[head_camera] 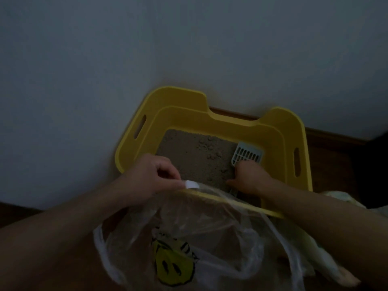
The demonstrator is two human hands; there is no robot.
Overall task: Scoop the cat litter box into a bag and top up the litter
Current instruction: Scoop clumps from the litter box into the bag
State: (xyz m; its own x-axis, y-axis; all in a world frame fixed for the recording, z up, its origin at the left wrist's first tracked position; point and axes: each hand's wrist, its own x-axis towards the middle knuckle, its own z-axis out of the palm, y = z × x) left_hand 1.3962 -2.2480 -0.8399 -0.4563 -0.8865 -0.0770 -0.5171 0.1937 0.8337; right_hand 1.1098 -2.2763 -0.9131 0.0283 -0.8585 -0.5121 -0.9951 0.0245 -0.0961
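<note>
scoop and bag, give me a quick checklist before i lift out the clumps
1. The scoop is gripped by the right hand: ok.
2. The clumps show on the litter, left of the scoop head: ok.
3. The scoop is loaded: not ok, slots look empty.
4. The left hand pinches the bag at the near rim of the litter box: ok.
5. The bag mouth faces the box: cannot tell.
6. Light: not ok, dim.

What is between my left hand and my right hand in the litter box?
Only sandy litter, seen in the head view; the left hand pinches the bag, the right hand grips the scoop.
</note>
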